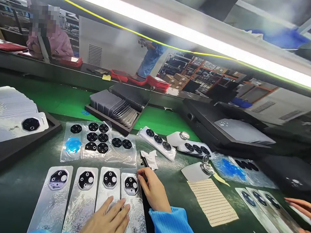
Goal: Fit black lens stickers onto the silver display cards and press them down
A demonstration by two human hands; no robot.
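Note:
Several silvery phone back covers (50, 198) lie side by side in a row, each with a dark round-cornered camera plate at its top. My left hand (108, 218) lies flat with fingers apart over the lower part of the two rightmost covers. At the top edge of the rightmost cover (136, 214), my right hand (154, 189) has thumb and forefinger pinched; whatever they hold is hidden. A thin black tool (145, 161) and a crumpled white wipe (152, 159) lie just beyond those fingertips. Clear bags of black camera lens plates (97, 141) sit behind the row.
A stack of covers (8, 117) fills a tray at left; a black box of dark sheets (113, 104) stands behind. Metal-topped bottles (199, 171) and a tan label sheet (213, 202) lie at right. A co-worker's hand (305, 208) is by more covers (268, 213).

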